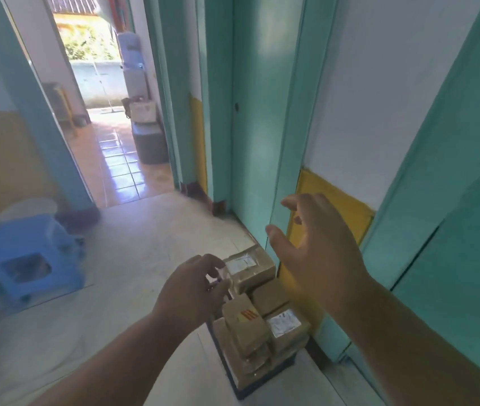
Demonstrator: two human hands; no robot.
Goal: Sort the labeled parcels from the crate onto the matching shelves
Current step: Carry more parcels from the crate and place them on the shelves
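A dark blue crate (pixel 250 389) stands on the floor against the teal wall, piled with several brown parcels. The farthest parcel (pixel 252 266) carries a white label, another parcel (pixel 247 323) shows a red and yellow sticker, and a third parcel (pixel 287 325) has a white label. My left hand (pixel 194 284) hovers above the pile's left side, fingers curled around something small, pale and blurred. My right hand (pixel 317 247) is raised above the pile with fingers spread and nothing in it. No shelves are in view.
A blue plastic stool (pixel 32 256) stands at the left on the pale floor. An open doorway (pixel 109 112) leads to a tiled corridor with a grey bin (pixel 149 143) and a water dispenser (pixel 133 68). Teal door frames and a yellow-banded wall close the right side.
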